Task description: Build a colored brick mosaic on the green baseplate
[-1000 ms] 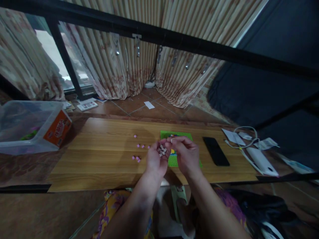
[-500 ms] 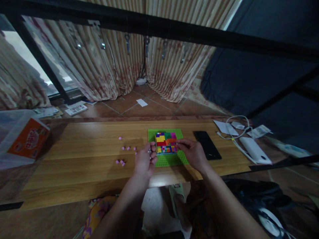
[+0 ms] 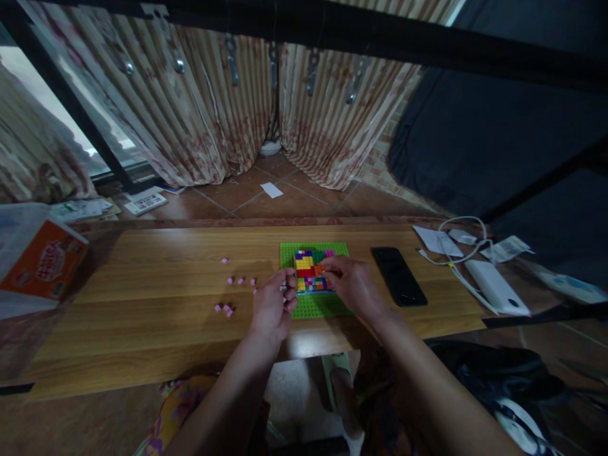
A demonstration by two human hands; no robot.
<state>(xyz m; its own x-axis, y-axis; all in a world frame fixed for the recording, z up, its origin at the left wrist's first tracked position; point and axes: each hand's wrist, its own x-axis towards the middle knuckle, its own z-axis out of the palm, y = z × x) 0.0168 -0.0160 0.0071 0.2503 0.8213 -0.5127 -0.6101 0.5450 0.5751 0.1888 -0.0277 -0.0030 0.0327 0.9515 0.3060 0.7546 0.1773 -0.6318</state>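
A block of many-coloured toy bricks (image 3: 305, 261) in yellow, red, green, orange and blue stands on a green studded baseplate (image 3: 313, 309). At its left edge my left hand (image 3: 273, 304) is curled closed around small pale pieces (image 3: 284, 288), too small to make out well. My right hand (image 3: 356, 285) reaches over the right part of the block, thumb and finger pinched close to the orange bricks. Whatever sits in that pinch is too small to name. Several small pink bricks (image 3: 240, 280) lie loose on the table, left of my left hand.
A black phone (image 3: 399, 276) lies on the wooden table (image 3: 142, 304) right of the baseplate. Beyond it are a white power bank-like box (image 3: 498, 288), a looped cable and papers. An orange box (image 3: 45, 261) in a clear bin stands at far left. A dark bar crosses above.
My right hand has moved left, from the block's right edge to over its orange bricks. My left hand stays beside the block. The camera view has shifted slightly.
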